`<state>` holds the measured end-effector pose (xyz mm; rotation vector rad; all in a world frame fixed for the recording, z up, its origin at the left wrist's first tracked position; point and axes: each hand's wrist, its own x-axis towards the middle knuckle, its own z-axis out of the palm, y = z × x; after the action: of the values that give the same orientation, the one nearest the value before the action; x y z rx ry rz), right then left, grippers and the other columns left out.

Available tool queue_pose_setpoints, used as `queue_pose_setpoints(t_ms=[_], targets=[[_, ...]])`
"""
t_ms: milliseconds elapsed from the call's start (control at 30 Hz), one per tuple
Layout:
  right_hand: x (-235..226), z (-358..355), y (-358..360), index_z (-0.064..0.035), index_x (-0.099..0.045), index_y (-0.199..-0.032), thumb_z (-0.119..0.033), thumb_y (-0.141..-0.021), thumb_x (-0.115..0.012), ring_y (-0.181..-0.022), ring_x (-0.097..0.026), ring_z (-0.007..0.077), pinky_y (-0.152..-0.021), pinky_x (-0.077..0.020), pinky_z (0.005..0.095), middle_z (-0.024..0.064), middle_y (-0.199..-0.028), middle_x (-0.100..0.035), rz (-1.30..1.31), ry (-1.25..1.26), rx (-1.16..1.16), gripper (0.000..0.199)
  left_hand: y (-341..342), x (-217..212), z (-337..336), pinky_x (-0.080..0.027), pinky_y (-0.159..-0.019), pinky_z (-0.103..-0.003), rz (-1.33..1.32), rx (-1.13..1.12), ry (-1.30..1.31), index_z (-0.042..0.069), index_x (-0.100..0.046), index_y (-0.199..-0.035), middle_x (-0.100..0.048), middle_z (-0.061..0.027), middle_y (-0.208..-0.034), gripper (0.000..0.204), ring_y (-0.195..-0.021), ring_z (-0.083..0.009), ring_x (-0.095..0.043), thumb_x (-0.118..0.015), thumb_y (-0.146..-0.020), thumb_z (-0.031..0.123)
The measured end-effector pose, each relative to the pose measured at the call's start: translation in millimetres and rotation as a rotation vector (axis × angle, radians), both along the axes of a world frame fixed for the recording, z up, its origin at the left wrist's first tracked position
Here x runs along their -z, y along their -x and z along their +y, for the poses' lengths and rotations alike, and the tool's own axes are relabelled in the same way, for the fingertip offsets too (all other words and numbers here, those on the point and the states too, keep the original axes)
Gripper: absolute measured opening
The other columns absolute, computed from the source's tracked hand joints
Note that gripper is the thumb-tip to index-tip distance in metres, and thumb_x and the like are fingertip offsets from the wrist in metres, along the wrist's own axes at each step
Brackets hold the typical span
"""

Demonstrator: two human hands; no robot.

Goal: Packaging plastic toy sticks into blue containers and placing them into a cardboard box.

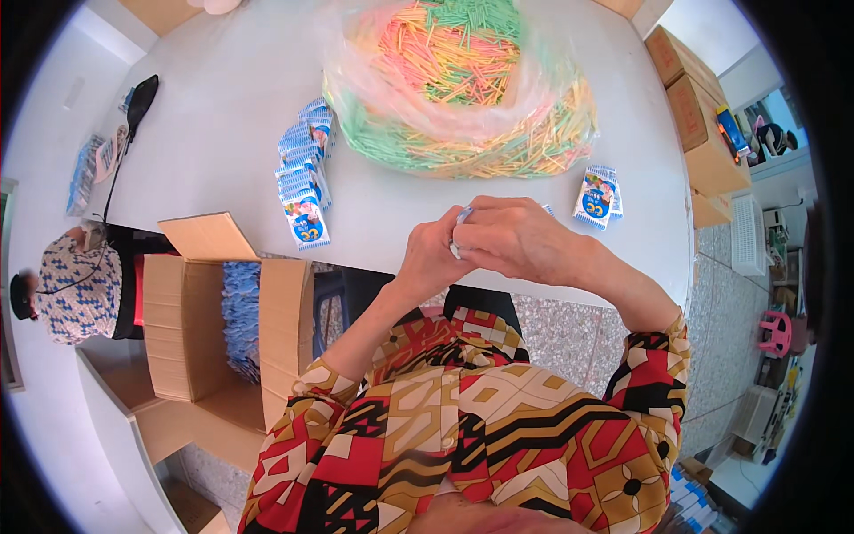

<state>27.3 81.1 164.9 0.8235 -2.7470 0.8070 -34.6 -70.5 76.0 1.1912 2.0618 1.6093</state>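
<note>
I have both hands up over the near edge of the desk point(222, 107), pressed together around one small blue-and-white packet point(459, 233). My left hand point(434, 258) pinches it from below, fingers curled shut on its edge; my right hand point(520, 238) wraps over the top, closed on the same packet, so only a sliver of it shows between them. To do this well, I judge I should hold the packet's mouth steady with the left and let the right do the fine work, keeping both close above the desk so nothing spills. The big clear bag of coloured sticks point(463, 89) sits just beyond my hands. A row of filled packets point(304, 178) lies to the left, two more point(598, 198) to the right, and an open cardboard box point(227, 316) stands below the desk edge.
</note>
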Motion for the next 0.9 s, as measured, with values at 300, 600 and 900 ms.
queue_pose_setpoints(t_ms=[300, 600, 900], targets=[[-6, -2, 15, -0.0086, -0.058, -0.083, -0.008, -0.074, -0.070, -0.071, -0.061, 0.0229, -0.059, -0.0493, 0.0346, 0.0038, -0.074, -0.062, -0.016, 0.078, 0.011, 0.015, 9, 8, 2, -0.047, -0.057, -0.029, -0.119, 0.016, -0.147, 0.001, -0.059, -0.089, -0.062, -0.0074, -0.068, 0.018, -0.063, -0.0166, -0.061, -0.069, -0.075, 0.002], [-22, 10, 51, -0.0088, -0.061, -0.086, -0.009, -0.074, -0.072, -0.074, -0.061, 0.0258, -0.063, -0.0494, 0.0344, 0.0059, -0.078, -0.063, -0.183, 0.108, -0.067, 0.017, 36, 12, 7, -0.047, -0.059, -0.027, -0.175, -0.035, -0.183, 0.001, -0.060, -0.090, -0.064, -0.0032, -0.070, 0.020, -0.064, -0.0120, -0.059, -0.073, -0.075, 0.005], [-25, 27, 72, -0.0068, -0.063, -0.088, -0.007, -0.077, -0.069, -0.077, -0.062, 0.0217, -0.068, -0.0493, 0.0338, 0.0063, -0.079, -0.063, -0.241, 0.045, -0.066, 0.012, 48, 12, 5, -0.046, -0.055, -0.023, -0.293, -0.037, -0.150, -0.001, -0.059, -0.084, -0.060, -0.0011, -0.073, 0.011, -0.062, -0.0075, -0.057, -0.069, -0.081, 0.004]])
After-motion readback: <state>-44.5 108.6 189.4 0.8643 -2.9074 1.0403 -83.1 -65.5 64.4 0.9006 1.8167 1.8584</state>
